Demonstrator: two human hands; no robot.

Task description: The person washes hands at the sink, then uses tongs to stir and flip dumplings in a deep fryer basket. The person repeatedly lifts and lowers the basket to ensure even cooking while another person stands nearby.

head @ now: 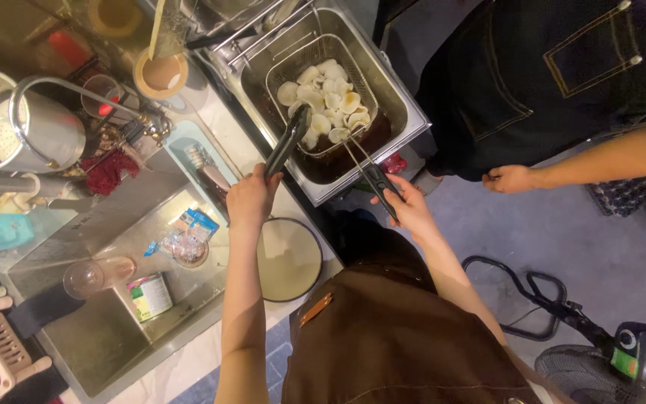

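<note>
Left hand: the left hand (250, 199) gripped long black tongs (287, 142), tips down among the pale dumplings (327, 101).
Right hand: the right hand (407, 203) clutched the black handle (380, 187) of the wire fry basket (321, 93).
Basket: it sat in the steel fryer tub (394, 101) over dark oil.
Nearby: a round white plate (288, 259) lay on the table beside a steel sink (106, 329).
Other person: a co-worker's hand (508, 179) hung loosely curled, well apart from the fryer.
</note>
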